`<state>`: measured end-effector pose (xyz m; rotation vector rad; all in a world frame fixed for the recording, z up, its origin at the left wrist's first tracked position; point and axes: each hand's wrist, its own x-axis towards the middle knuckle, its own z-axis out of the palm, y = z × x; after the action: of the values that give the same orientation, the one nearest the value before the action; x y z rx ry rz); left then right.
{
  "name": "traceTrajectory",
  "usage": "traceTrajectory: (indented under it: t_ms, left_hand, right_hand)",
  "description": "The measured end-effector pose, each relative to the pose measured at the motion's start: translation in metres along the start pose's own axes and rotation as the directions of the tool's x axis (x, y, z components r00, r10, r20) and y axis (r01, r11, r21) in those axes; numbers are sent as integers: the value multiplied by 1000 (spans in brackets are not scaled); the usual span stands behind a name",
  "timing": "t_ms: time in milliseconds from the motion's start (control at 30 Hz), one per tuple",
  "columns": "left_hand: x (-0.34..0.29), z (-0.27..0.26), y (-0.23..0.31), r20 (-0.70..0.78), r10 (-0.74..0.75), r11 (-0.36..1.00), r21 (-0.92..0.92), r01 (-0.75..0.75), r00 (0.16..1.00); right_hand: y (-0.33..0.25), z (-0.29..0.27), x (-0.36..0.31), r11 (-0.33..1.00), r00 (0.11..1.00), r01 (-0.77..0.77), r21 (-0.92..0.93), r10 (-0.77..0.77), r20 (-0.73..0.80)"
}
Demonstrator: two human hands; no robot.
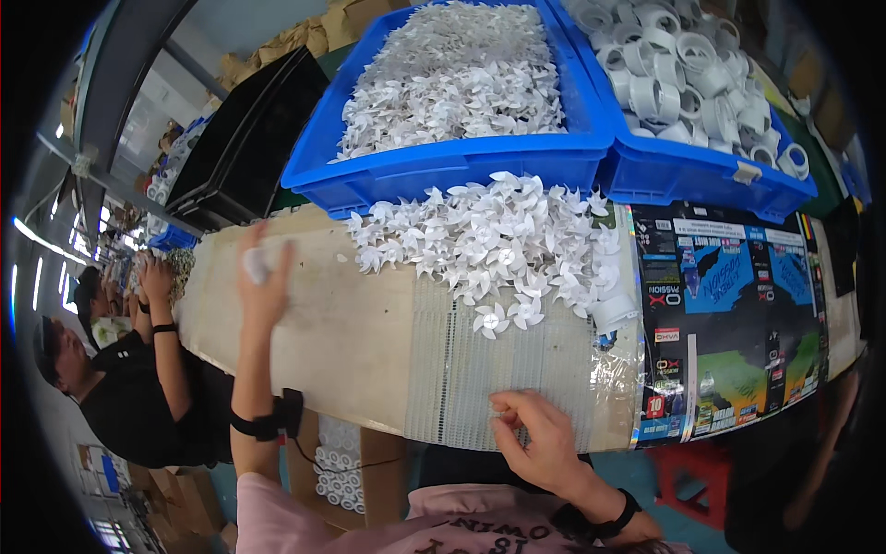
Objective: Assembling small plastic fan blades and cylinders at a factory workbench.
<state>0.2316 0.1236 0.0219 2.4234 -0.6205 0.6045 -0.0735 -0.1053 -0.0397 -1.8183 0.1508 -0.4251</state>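
Observation:
My left hand (266, 282) is raised over the left part of the worktable, blurred by motion. A white plastic piece (257, 266) shows between its thumb and fingers; its exact shape is smeared. Near the table's front edge, my right hand (538, 439) is closed, fingers curled toward the thumb above the ribbed mat (452, 369). Whatever may be inside its grip is hidden. Beyond it spreads a loose heap of small white plastic fan wheels (489, 240) with curved blades. A white plastic ring (615, 314) lies at the heap's right edge.
Behind the heap stand a blue bin (443, 157) full of fan wheels and another blue bin (701, 175) of white rings. Printed sheeting (729, 323) covers the table's right side. A black box (245, 138) stands back left. Another person (138, 397) works at left. A carton of rings (383, 471) sits below.

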Motion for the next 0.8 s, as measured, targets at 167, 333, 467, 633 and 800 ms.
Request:
traceTrajectory:
  t_ms: [167, 333, 467, 633, 800]
  left_hand:
    - [-27, 29, 144, 389, 480, 828, -499, -258, 787]
    - [-15, 79, 149, 241, 519, 787, -508, -349, 820]
    - [-10, 106, 128, 221, 454, 769, -586, -255, 863]
    - [-28, 117, 121, 298, 250, 692, -721, 46, 921]
    - [-32, 121, 122, 406, 89, 478, -819, 318, 910]
  right_hand:
    - [-6, -11, 13, 996, 992, -34, -77, 43, 116]
    - [1, -16, 23, 960, 948, -273, 61, 258, 187]
    - [7, -15, 15, 941, 950, -292, 170, 266, 161]
    - [9, -11, 16, 953, 964, -261, 153, 248, 100]
    - [11, -9, 12, 952, 962, -272, 143, 265, 64]
